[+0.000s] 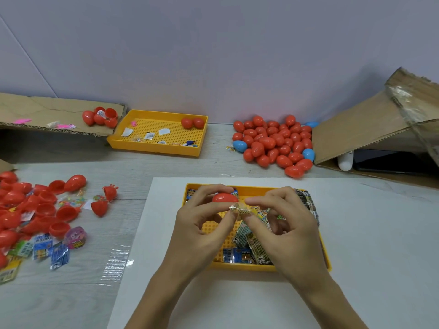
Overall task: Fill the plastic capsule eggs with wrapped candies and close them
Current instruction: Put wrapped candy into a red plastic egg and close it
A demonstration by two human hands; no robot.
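Head view: left hand [202, 224] gripping red egg [225, 198] with curled fingers [211, 189] above yellow tray [273, 267] near tabletop's front edge. Right hand [285, 222] pinching wrapped candy [240, 209] just beside egg; whether egg is open, cannot tell. Closed eggs piling [273, 143] toward tabletop's back edge, apparently done. Open halves [45, 207] lying at left edge; more candies [249, 248] waiting in tray. Judging: roughly midway, plenty left.

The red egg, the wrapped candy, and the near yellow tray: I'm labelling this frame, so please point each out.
red egg [224, 198], head view, on its top shell.
wrapped candy [238, 209], head view, on the wrapper's middle.
near yellow tray [242, 265], head view, on its front rim.
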